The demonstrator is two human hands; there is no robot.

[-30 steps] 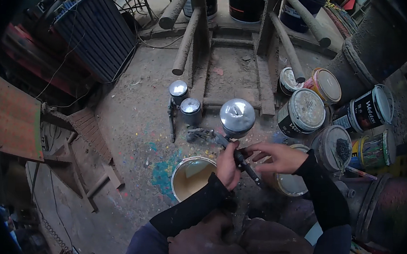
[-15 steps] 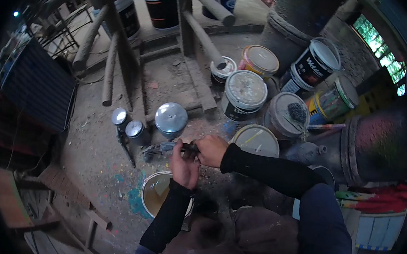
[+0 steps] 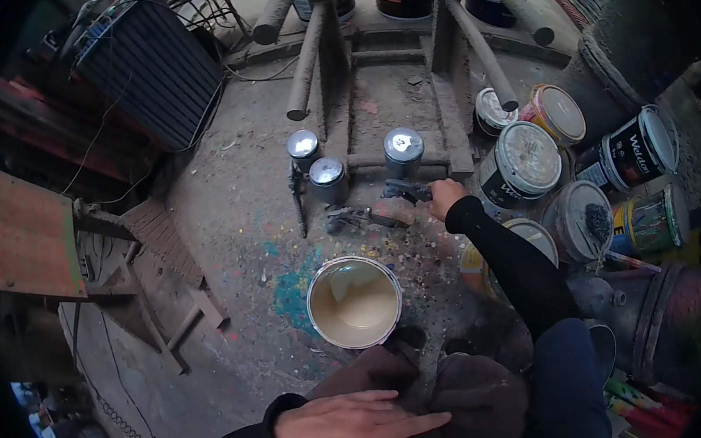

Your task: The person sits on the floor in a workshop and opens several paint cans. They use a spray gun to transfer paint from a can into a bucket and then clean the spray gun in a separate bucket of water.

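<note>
From the head camera, the right hand (image 3: 447,199) is stretched forward and closed around the handle end of a dark spray gun (image 3: 404,191). The gun's grey cup (image 3: 402,165), with a shiny lid, stands upright just beyond the gun's body; whether the gun touches the floor (image 3: 230,177) I cannot tell. The left hand (image 3: 351,425) is wide, back upward and fingers spread, low over the lap; whether it touches the brown trousers (image 3: 481,394) is unclear.

To the left of the held gun are two more shiny-lidded cups, a nearer one (image 3: 327,186) and a farther one (image 3: 302,145). A second gun (image 3: 367,218) lies just in front of the nearer cup, and a dark handle (image 3: 297,202) runs down from the farther cup.

Between these and the person's feet sits an open bucket (image 3: 399,307) with cream-coloured liquid inside, beside a blue-green paint stain (image 3: 290,301). To the right of the right hand, lidded paint buckets (image 3: 528,155) stand close together. A dusty frame (image 3: 450,103) with round bars stands beyond the cups.
</note>
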